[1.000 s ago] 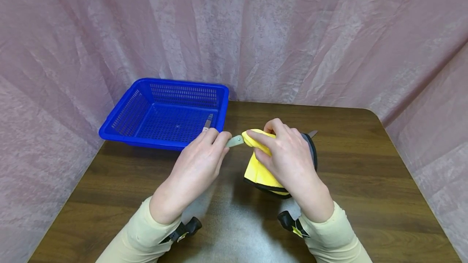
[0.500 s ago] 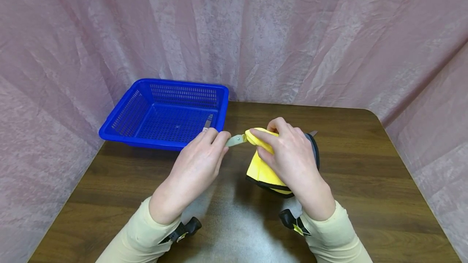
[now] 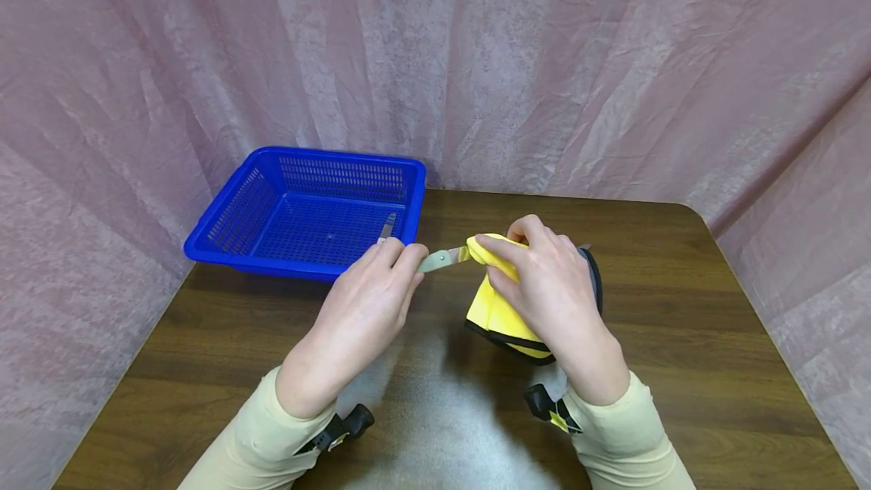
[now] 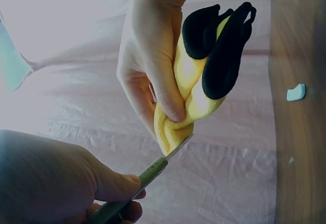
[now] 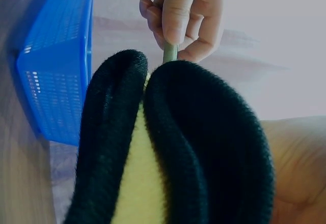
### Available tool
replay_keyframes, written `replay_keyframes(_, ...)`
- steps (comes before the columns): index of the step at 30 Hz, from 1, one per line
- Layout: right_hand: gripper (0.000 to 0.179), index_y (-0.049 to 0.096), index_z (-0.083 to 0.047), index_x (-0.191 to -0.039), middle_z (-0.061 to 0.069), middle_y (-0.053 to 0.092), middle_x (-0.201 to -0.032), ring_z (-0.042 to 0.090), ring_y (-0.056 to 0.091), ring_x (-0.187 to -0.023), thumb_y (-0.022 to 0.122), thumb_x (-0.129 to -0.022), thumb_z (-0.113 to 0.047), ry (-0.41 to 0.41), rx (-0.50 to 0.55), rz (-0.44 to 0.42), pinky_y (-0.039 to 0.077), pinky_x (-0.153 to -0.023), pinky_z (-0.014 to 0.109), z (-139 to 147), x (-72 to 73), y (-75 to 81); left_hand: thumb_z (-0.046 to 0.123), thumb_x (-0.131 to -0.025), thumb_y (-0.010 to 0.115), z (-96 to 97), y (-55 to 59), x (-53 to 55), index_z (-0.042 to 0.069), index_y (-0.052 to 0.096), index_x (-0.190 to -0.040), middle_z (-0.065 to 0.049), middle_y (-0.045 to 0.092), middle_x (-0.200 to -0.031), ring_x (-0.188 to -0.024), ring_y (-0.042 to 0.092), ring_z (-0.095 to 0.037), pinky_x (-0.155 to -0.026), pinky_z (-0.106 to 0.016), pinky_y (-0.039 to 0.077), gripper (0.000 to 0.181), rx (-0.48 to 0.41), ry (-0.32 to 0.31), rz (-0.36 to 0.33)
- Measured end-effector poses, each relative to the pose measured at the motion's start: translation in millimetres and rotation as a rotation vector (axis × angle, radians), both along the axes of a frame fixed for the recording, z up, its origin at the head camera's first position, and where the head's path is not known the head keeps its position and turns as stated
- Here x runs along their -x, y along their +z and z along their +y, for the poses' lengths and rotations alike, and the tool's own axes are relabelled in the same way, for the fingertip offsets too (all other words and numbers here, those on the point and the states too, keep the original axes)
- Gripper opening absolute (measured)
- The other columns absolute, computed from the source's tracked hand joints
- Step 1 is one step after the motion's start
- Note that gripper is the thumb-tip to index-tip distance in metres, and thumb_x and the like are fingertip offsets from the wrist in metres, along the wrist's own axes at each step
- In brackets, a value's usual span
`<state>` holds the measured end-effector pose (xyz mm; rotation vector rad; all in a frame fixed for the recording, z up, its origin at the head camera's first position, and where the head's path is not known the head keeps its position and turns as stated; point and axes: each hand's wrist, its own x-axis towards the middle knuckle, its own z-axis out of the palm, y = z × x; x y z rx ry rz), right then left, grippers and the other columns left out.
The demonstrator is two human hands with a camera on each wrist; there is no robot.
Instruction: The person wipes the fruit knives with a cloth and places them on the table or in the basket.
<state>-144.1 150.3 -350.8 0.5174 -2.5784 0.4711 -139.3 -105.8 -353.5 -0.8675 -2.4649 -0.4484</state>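
Observation:
My left hand (image 3: 370, 293) grips a knife by its pale green handle (image 3: 435, 261), which has a rivet near the blade. A short stretch of metal blade (image 3: 457, 255) shows before it enters a fold of yellow cloth (image 3: 500, 308) with black edging. Pinching that fold around the blade, my right hand (image 3: 551, 286) has its thumb and fingers pressed together over it. In the left wrist view, the blade (image 4: 179, 148) runs into the bunched cloth (image 4: 191, 79). The cloth's dark edges fill much of the right wrist view and hide the blade there.
A blue plastic basket (image 3: 306, 271) stands at the back left, with another knife (image 3: 388, 227) in it. A pointed metal tip (image 3: 586, 246) shows past the cloth's right side. One small pale mint object (image 4: 296, 92) lies on the wooden table (image 3: 680, 339). Pink curtains surround the table.
My right hand and the cloth have slid right, away from the handle, and more of the blade is bare. My left hand and the knife have hardly moved.

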Motion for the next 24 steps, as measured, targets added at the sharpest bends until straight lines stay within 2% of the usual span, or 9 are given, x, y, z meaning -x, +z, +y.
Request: replay_keyframes(24, 0.044, 0.082, -0.028, -0.135, 0.006, 0.062, -0.113, 0.038, 0.058, -0.078, 0.084, -0.093, -0.014, -0.066, 0.014, -0.028, 0.050, -0.069, 0.053, 10.3, 4.3, -2.2, 0.006, -0.102, 0.079, -2.1, -0.4, 0.5, 0.004, 0.065, -0.121, -0.008, 0.059, -0.093, -0.077, 0.057, -0.030, -0.063, -0.040, 0.050, 0.024, -0.003, 0.012, 0.009)
